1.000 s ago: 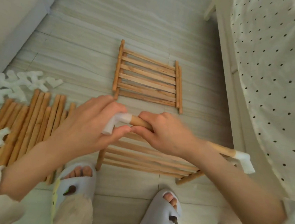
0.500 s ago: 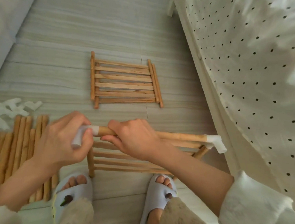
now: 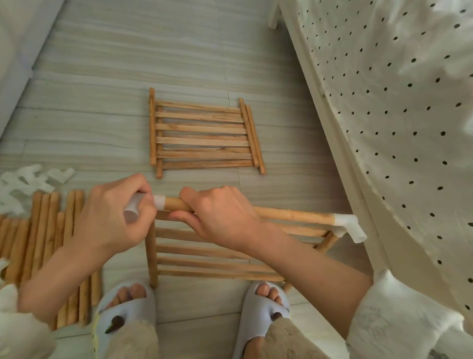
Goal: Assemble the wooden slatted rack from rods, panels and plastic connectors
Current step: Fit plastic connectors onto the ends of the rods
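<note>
Two hands hold one wooden rod (image 3: 289, 215) in the middle of the view. The left hand (image 3: 114, 217) curls its grip around a white connector (image 3: 141, 206) on the rod's 9 o'clock end. The right hand (image 3: 220, 218) wraps the rod itself. Another connector (image 3: 348, 226) caps the 3 o'clock end. A slatted panel (image 3: 211, 260) sits below the rod. A spare panel (image 3: 204, 136) lies at 12 o'clock, and loose rods (image 3: 38, 242) lie at 8 o'clock.

A pale grey wood-grain tiled floor (image 3: 143, 56) fills the scene in soft daylight. A white wall base (image 3: 9, 45) runs along the left. On the right, a cream bed frame (image 3: 318, 80) carries white black-dotted bedding (image 3: 407, 108)
</note>
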The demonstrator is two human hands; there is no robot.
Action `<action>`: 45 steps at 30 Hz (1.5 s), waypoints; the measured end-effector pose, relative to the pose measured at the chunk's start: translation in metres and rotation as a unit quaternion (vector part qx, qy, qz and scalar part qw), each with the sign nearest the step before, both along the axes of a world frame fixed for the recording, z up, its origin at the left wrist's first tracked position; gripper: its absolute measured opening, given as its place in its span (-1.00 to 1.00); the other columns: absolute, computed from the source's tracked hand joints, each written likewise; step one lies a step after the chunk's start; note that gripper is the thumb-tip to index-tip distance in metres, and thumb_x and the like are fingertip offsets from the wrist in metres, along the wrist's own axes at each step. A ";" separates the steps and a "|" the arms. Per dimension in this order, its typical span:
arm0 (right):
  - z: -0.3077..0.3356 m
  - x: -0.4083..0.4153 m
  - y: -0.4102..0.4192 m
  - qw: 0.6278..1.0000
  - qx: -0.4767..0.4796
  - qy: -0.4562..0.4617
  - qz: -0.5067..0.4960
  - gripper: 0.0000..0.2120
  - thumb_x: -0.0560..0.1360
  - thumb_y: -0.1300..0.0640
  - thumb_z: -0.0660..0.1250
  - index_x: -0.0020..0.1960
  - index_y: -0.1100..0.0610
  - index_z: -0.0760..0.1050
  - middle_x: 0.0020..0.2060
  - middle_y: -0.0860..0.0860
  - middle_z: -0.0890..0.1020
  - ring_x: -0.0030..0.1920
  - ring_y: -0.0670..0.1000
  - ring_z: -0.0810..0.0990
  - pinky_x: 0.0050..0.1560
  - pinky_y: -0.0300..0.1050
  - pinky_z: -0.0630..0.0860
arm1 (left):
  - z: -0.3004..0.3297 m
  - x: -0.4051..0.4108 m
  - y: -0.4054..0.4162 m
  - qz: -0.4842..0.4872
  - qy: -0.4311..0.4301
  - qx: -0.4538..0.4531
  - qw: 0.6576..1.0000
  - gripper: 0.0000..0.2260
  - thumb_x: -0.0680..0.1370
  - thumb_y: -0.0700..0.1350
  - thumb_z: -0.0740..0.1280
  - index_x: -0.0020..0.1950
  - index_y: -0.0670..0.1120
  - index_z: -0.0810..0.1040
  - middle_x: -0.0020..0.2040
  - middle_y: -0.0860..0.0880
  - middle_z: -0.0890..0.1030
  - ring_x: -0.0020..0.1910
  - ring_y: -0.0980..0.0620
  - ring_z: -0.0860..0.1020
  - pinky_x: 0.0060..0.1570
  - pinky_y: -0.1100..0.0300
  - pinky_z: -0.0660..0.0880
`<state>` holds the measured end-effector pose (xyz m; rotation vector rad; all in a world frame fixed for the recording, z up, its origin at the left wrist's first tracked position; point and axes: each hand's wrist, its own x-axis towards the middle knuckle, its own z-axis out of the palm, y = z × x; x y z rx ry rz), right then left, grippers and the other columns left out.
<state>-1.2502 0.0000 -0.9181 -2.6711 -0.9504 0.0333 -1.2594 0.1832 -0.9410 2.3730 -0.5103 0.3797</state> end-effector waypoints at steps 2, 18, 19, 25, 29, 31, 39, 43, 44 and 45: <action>-0.003 0.001 0.000 1.000 -0.001 -0.004 -0.005 -0.63 0.56 -0.09 0.20 -0.05 0.26 0.47 -0.40 0.14 0.59 -0.43 0.22 0.51 -0.40 -0.08 0.23 | 0.003 0.001 -0.001 0.021 0.061 -0.031 0.997 -0.72 0.41 0.00 0.09 -0.35 -0.14 0.43 -0.51 -0.05 0.43 -0.52 -0.03 0.40 -0.49 0.17 0.30; -0.023 0.004 0.022 0.987 -0.019 -0.160 -0.005 -0.60 0.48 -0.12 0.07 -0.32 0.14 0.43 -0.57 -0.03 0.44 -0.69 0.07 0.34 -0.56 -0.29 -0.02 | 0.043 0.021 0.022 0.069 0.588 -0.140 0.794 -0.74 0.52 -0.13 0.13 -0.28 -0.24 0.44 -0.65 -0.04 0.30 -0.66 0.07 0.19 -0.58 0.34 0.09; -0.023 0.005 0.024 0.987 -0.023 -0.158 -0.001 -0.60 0.49 -0.12 0.07 -0.31 0.14 0.43 -0.57 -0.03 0.45 -0.69 0.07 0.35 -0.56 -0.31 -0.07 | 0.042 0.019 0.023 0.079 0.564 -0.136 0.811 -0.75 0.52 -0.12 0.15 -0.30 -0.22 0.43 -0.62 -0.04 0.33 -0.63 0.05 0.23 -0.56 0.31 0.12; -0.026 0.010 0.013 0.985 -0.026 -0.169 0.015 -0.70 0.51 -0.14 0.05 -0.18 0.09 0.29 -0.56 -0.03 0.47 -0.68 0.07 0.39 -0.56 -0.30 0.05 | 0.021 0.000 0.064 0.241 0.250 -0.115 0.931 -0.81 0.50 -0.11 0.26 -0.32 -0.02 0.38 -0.40 0.05 0.43 -0.36 0.05 0.39 -0.37 0.16 0.28; -0.033 0.007 0.006 0.990 -0.018 -0.136 0.032 -0.47 0.60 -0.18 -0.08 -0.25 0.15 0.44 -0.52 -0.02 0.49 -0.64 0.08 0.44 -0.63 -0.26 0.17 | -0.029 -0.016 0.119 0.324 0.268 -0.161 0.893 -0.77 0.55 0.01 0.29 -0.27 -0.04 0.41 -0.36 0.02 0.48 -0.38 0.08 0.44 -0.37 0.20 0.31; -0.034 0.011 0.013 0.991 -0.023 -0.125 0.035 -0.55 0.54 -0.18 0.04 -0.24 0.15 0.44 -0.51 -0.02 0.49 -0.61 0.09 0.46 -0.64 -0.23 0.21 | -0.063 -0.029 0.131 0.298 0.332 -0.185 0.876 -0.73 0.54 0.00 0.29 -0.30 -0.09 0.39 -0.38 -0.07 0.46 -0.41 0.02 0.42 -0.38 0.21 0.33; -0.059 0.013 0.030 1.000 0.015 0.022 0.013 -0.55 0.45 -0.24 0.04 -0.15 0.14 0.42 -0.45 -0.12 0.39 -0.46 0.14 0.53 -0.50 -0.08 0.35 | -0.144 -0.068 0.158 0.415 0.489 -0.341 0.687 -0.93 0.55 -0.11 0.30 -0.01 -0.01 0.41 -0.15 -0.10 0.49 -0.24 -0.02 0.47 -0.24 0.10 0.49; -0.073 0.017 0.030 0.996 -0.002 0.089 0.024 -0.75 0.46 -0.20 0.12 -0.16 -0.02 0.29 -0.45 -0.22 0.32 -0.38 0.09 0.54 -0.47 -0.13 0.30 | -0.157 -0.066 0.162 0.420 0.499 -0.348 0.673 -0.87 0.55 -0.23 0.30 0.00 -0.02 0.41 -0.14 -0.11 0.49 -0.25 -0.01 0.47 -0.21 0.09 0.48; -0.076 0.018 0.030 0.993 -0.016 0.110 0.025 -0.78 0.48 -0.19 0.16 -0.15 -0.04 0.28 -0.44 -0.23 0.32 -0.35 0.08 0.55 -0.44 -0.10 0.34 | -0.160 -0.061 0.161 0.418 0.498 -0.352 0.673 -0.86 0.55 -0.23 0.30 -0.04 0.00 0.40 -0.16 -0.10 0.49 -0.26 0.00 0.47 -0.21 0.10 0.47; -0.079 0.019 0.029 0.991 -0.030 0.128 0.025 -0.78 0.49 -0.18 0.17 -0.15 -0.04 0.29 -0.41 -0.22 0.35 -0.31 0.07 0.56 -0.40 -0.06 0.39 | -0.162 -0.057 0.162 0.414 0.496 -0.368 0.668 -0.86 0.55 -0.22 0.31 -0.03 0.00 0.41 -0.17 -0.09 0.49 -0.28 0.01 0.46 -0.24 0.13 0.46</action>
